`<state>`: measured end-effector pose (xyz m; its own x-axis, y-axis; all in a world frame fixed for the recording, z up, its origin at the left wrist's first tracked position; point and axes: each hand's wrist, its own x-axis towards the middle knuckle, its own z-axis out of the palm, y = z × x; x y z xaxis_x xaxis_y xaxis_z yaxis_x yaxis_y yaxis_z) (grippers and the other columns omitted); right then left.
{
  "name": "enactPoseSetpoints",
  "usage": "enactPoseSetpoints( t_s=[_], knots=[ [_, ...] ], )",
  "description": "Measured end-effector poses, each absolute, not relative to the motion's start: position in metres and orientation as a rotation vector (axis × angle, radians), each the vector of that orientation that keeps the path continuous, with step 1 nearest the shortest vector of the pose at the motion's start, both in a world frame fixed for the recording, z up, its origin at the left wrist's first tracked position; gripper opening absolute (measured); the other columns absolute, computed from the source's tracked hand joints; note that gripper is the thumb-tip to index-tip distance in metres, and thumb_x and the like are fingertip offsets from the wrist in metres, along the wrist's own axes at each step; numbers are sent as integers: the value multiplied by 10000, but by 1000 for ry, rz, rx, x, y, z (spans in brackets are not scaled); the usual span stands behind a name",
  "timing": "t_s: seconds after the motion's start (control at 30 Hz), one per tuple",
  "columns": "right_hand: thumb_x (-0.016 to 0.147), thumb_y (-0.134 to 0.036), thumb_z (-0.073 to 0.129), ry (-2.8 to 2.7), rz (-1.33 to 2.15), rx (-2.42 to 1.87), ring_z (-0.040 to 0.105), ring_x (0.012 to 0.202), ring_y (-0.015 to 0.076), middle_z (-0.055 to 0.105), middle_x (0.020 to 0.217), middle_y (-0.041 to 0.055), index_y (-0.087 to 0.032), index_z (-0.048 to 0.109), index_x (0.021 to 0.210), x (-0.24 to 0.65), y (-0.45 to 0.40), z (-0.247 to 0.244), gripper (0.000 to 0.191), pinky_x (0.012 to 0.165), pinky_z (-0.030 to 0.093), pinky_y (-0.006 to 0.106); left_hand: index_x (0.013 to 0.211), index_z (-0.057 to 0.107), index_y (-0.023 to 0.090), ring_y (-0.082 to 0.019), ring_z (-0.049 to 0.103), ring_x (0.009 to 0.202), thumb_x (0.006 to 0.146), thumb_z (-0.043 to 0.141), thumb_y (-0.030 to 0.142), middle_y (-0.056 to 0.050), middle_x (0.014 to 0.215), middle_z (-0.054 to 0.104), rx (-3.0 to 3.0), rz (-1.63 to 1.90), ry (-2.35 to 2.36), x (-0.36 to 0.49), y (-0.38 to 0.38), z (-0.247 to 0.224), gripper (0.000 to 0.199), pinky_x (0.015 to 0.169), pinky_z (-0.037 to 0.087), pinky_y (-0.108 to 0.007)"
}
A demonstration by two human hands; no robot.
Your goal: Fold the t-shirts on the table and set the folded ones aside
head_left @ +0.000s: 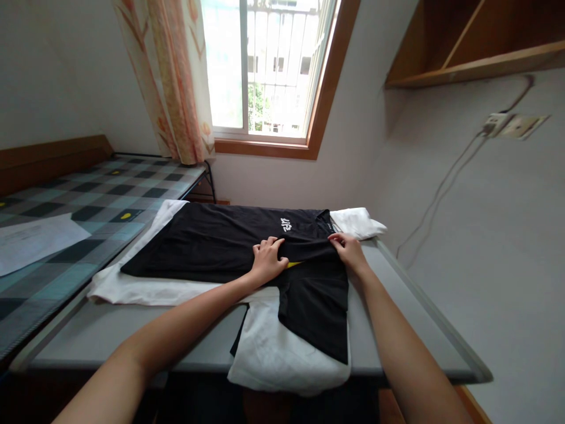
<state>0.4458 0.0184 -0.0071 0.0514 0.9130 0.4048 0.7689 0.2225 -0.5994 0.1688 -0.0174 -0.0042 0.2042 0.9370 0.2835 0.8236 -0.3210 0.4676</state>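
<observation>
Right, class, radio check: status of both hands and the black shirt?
Left hand on black shirt; right hand pinching it near collar. Shirt spread over white cloth on table. No obstruction seen at either hand.

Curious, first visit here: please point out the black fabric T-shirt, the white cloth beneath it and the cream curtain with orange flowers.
Black fabric T-shirt (212, 241): head view, on its torso.
White cloth (289, 353): head view, lowest visible part.
Cream curtain with orange flowers (174, 82): head view, middle of its folds.
</observation>
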Motion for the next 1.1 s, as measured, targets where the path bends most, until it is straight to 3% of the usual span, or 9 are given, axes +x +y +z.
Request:
enactPoseSetpoints(
  t_s=[0.1, 0.3, 0.5, 0.7, 0.83, 0.97, 1.03, 1.1],
  knots=[
    [822, -351, 517, -1676, 181, -1534, 639, 785, 230, 724, 909, 106, -186, 716, 886, 445, 20, -8, 266, 756, 480, 352, 1343, 556, 224, -271, 494, 1169, 782, 566, 270, -77, 1331, 560, 2238, 792, 1731, 168, -17, -5, 562, 996, 323, -413],
    [780, -506, 594, -1705, 363, -1667, 592, 638, 201, 669, 701, 66, -176, 721, 882, 452, 17, -10, 367, 668, 465, 337, 1321, 578, 208, -294, 501, 1170, 762, 575, 250, -97, 1302, 573, 2231, 785, 1723, 167, -14, -8, 561, 1002, 334, -442],
    [779, -557, 588, -1618, 439, -1473, 549, 598, 155, 662, 832, 70, -158, 682, 1042, 452, 18, -6, 487, 589, 454, 303, 1367, 532, 209, -278, 516, 1207, 757, 578, 213, -104, 1314, 539, 2141, 962, 1607, 166, -12, -9, 611, 1019, 356, -424],
    [647, -556, 765, -1586, 796, -1592, 584, 606, 181, 624, 652, 14, -164, 658, 1099, 467, 11, 0, 608, 555, 454, 294, 1342, 545, 158, -286, 518, 1215, 763, 603, 205, -127, 1289, 523, 2063, 1122, 1423, 165, -8, -12, 584, 1030, 397, -457],
    [634, -562, 777, -1575, 869, -1425, 578, 642, 173, 608, 660, -6, -179, 666, 1045, 467, 6, 7, 571, 585, 454, 288, 1349, 549, 171, -175, 590, 956, 734, 617, 168, -98, 1250, 516, 1940, 1274, 1120, 164, -4, -11, 618, 814, 527, -299],
    [632, -577, 765, -1440, 824, -1281, 577, 696, 163, 635, 752, 11, -198, 638, 938, 461, 9, 8, 503, 634, 452, 286, 1370, 538, 200, -29, 460, 577, 699, 641, 149, -79, 1229, 531, 1711, 1200, 990, 163, -4, -4, 681, 494, 422, -181],
    [630, -570, 762, -1392, 798, -1268, 570, 685, 157, 621, 731, 1, -206, 625, 917, 460, 10, 8, 483, 634, 449, 283, 1423, 484, 191, -11, 386, 483, 713, 654, 163, -45, 1022, 605, 1566, 1103, 963, 163, -6, -1, 730, 424, 325, -166],
    [638, -550, 754, -1392, 779, -1291, 564, 665, 156, 598, 687, -11, -204, 627, 920, 462, 10, 8, 464, 625, 449, 283, 1479, 406, 174, -28, 359, 432, 733, 683, 195, 35, 711, 569, 1464, 981, 954, 162, -9, 2, 796, 408, 272, -165]
  ],
)
